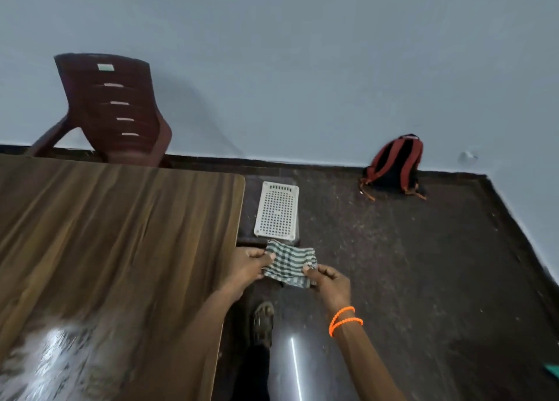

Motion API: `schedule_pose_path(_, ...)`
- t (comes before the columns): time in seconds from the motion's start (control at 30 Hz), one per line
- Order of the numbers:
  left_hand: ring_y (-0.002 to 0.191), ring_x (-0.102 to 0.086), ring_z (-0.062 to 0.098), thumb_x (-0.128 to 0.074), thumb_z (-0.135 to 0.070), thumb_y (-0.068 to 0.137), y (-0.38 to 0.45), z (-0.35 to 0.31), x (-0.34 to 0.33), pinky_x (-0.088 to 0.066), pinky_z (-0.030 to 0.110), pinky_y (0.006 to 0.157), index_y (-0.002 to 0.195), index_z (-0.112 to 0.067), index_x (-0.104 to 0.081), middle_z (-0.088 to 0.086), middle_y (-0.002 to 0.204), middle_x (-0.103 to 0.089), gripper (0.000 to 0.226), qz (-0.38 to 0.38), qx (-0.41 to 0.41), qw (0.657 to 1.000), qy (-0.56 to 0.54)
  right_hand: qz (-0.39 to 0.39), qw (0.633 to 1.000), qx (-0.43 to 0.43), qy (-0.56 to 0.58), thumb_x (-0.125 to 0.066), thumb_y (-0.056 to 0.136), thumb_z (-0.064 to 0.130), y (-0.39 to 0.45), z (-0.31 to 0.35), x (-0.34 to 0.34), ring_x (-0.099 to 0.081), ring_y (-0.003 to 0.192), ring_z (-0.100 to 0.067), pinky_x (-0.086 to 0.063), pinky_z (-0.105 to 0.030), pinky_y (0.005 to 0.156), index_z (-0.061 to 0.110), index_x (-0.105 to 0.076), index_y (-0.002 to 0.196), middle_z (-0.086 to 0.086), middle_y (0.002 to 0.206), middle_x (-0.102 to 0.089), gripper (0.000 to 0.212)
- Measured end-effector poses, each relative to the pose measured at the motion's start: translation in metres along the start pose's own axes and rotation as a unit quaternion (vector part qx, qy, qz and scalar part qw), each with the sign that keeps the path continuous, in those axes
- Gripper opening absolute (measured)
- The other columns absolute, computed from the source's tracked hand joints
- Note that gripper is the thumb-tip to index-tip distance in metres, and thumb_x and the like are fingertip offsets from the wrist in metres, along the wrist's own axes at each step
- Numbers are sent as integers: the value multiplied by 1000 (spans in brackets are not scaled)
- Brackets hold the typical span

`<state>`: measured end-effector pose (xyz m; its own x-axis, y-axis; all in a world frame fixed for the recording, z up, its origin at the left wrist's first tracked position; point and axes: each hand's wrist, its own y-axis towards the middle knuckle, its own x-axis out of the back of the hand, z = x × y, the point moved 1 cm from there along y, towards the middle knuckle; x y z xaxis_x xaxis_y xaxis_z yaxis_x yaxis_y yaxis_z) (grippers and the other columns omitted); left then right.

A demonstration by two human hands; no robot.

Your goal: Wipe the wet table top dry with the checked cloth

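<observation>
The checked cloth [289,263], green and white, is held folded in the air just off the right edge of the wooden table top [121,234]. My left hand [249,264] pinches its left edge and my right hand [331,281] pinches its lower right corner. A wet, shiny patch [57,358] covers the near left part of the table, well away from the cloth.
A white perforated stool [276,210] stands on the dark floor right beyond the cloth. A maroon plastic chair [112,110] sits behind the table's far edge. A red and black backpack [393,164] leans on the wall. My sandalled foot [263,322] is below my hands.
</observation>
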<state>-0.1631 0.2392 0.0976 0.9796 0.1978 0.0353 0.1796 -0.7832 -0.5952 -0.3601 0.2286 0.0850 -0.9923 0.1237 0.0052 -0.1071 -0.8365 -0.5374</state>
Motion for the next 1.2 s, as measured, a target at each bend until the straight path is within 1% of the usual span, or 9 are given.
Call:
schedule_pose_path(0.13, 63, -69, 4, -73, -16, 90, 102, -13, 10, -61, 32, 68, 82, -14, -72, -1, 74, -74, 8, -22, 27, 999, -8, -12, 997, 10, -80, -80, 70, 7, 98, 8, -42, -65, 70, -14, -54, -33, 73, 9, -76, 80, -6, 79, -74, 11)
schedule_pose_path(0.27, 83, -74, 22, -75, -20, 87, 197, -12, 14, -62, 45, 74, 77, -17, -72, 11, 88, -76, 11, -53, 64, 996, 12, -12, 986, 8, -167, -82, 70, 8, 193, 8, -79, -61, 67, -11, -50, -26, 65, 16, -74, 76, -4, 75, -73, 12)
schedule_pose_path(0.33, 83, -73, 20, -77, -26, 80, 225, -9, 12, -62, 45, 74, 71, -20, -72, 6, 85, -76, 12, -65, 86, 993, 41, -30, 983, -11, -179, -81, 69, 3, 217, 9, -89, -60, 67, -13, -49, -16, 58, 13, -73, 79, -7, 77, -72, 16)
schedule_pose_path(0.43, 80, -72, 19, -69, -32, 73, 276, -2, 8, -61, 42, 77, 75, -19, -74, 0, 80, -76, 14, -69, 107, 989, 78, -56, 977, -51, -201, -82, 69, 3, 264, 3, -104, -57, 53, -2, -44, -7, 49, 4, -74, 88, -7, 76, -70, 21)
schedule_pose_path(0.57, 80, -70, 24, -58, -17, 79, 319, 10, 0, -53, 30, 65, 87, -8, -74, 7, 82, -74, 20, -86, 141, 980, 108, -70, 958, -99, -261, -84, 68, 14, 307, -15, -119, -60, 65, -11, -43, -17, 64, 11, -75, 92, -2, 78, -69, 26)
schedule_pose_path(0.67, 77, -66, 23, -51, -5, 82, 355, 33, -11, -48, 28, 64, 87, -5, -72, 10, 84, -73, 21, -87, 145, 980, 99, -57, 951, -120, -279, -82, 70, 13, 340, -38, -126, -60, 73, -14, -41, -17, 66, 11, -74, 94, -2, 84, -69, 25)
schedule_pose_path(0.83, 77, -59, 19, -46, 5, 81, 399, 61, -23, -44, 27, 65, 88, -1, -68, 8, 82, -69, 23, -108, 135, 981, 90, -56, 939, -131, -314, -83, 68, 19, 381, -75, -130, -68, 76, -22, -54, -32, 78, 12, -75, 98, -5, 84, -73, 32)
schedule_pose_path(0.97, 80, -62, 20, -49, 6, 80, 409, 67, -27, -39, 17, 54, 94, -4, -70, 6, 86, -70, 27, -117, 114, 974, 158, -57, 924, -102, -364, -81, 70, 24, 398, -84, -132, -68, 85, -19, -47, -24, 80, 19, -76, 94, 0, 91, -74, 25)
schedule_pose_path(1.2, 84, -63, 23, -44, -2, 78, 400, 64, -32, -47, 26, 70, 99, -15, -65, 6, 93, -70, 33, -130, 106, 976, 141, -19, 906, -46, -420, -77, 73, 27, 397, -81, -131, -67, 92, -24, -45, -25, 80, 17, -74, 101, -4, 95, -73, 30)
